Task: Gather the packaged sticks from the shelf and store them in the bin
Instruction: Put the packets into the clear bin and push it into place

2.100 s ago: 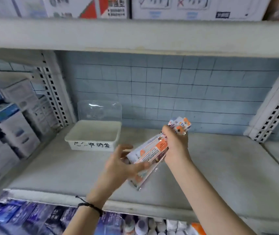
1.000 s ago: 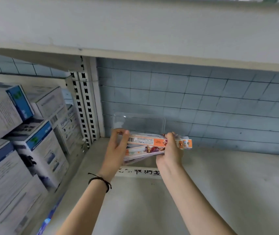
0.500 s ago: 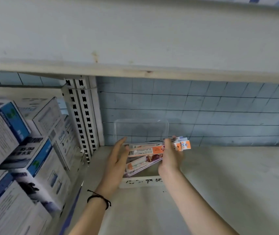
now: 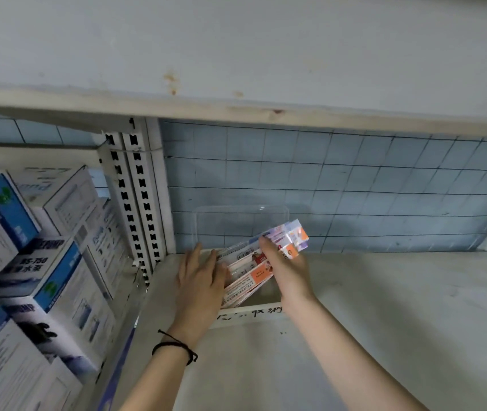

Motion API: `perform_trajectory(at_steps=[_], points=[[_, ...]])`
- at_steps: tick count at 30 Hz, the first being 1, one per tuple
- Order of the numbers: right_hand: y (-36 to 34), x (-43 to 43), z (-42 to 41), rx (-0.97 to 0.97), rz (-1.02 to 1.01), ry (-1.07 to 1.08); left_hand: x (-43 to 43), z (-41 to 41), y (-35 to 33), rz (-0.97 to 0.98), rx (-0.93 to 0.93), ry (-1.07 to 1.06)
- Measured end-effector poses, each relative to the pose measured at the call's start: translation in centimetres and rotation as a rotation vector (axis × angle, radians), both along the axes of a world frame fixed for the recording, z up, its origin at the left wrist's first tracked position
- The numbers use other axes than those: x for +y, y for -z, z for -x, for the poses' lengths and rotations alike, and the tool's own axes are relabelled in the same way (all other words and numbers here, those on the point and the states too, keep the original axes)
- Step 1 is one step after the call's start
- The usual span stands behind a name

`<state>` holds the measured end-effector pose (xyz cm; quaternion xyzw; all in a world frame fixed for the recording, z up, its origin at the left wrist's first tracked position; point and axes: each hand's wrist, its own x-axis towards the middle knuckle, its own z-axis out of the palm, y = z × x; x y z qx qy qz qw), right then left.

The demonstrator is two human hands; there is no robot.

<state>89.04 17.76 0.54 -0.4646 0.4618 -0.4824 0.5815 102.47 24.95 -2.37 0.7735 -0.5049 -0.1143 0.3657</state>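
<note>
— Since the packs (image 4: 258, 272) are thin card-and-film sleeves, how do you reckon they handle?
— Light, I'd say, a bit bendy along their length, and glossy enough to slide over one another. A fanned bundle like that could spill if held loosely.
— Where would you take hold?
— Across the whole stack, near one end, thumb on top. That's how the right hand (image 4: 288, 274) grips it, close to the raised end. The left hand (image 4: 199, 284) lies flat with straight fingers against the low end, grasping nothing.
— And where are they?
— Tilted over the bin (image 4: 248, 317) at the back left of the shelf (image 4: 384, 321). The low end seems to dip inside, and the high end sticks up above the rim.
— What do they look like?
— Long and narrow, white with orange panels, small print and barcodes, with a purple tint at the top end. I can't count them.
</note>
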Motion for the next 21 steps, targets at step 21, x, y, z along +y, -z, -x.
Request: perform_trajectory(at_steps=[21], points=[[2.0, 0.0, 4.3, 0.144, 0.329, -0.107, 0.2, 0.1, -0.6, -0.112, -0.115, 0.139]])
